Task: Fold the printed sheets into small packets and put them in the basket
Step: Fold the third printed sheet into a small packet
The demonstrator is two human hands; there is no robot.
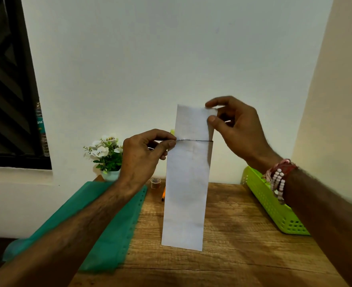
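A long, narrow folded white sheet [186,183] hangs upright above the wooden table [233,235]. My right hand [233,125] pinches its top right corner between thumb and fingers. My left hand [144,154] pinches the sheet's left edge about a third of the way down, where a thin dark line, like a thread or band, crosses the paper. The green plastic basket [274,206] stands on the table at the right, under my right forearm; I cannot see what lies in it.
A green punched plastic folder [109,235] lies on the table's left side under my left forearm. A small pot of white flowers [107,158], a small spool [155,183] and an orange pen [163,193] sit at the back by the wall.
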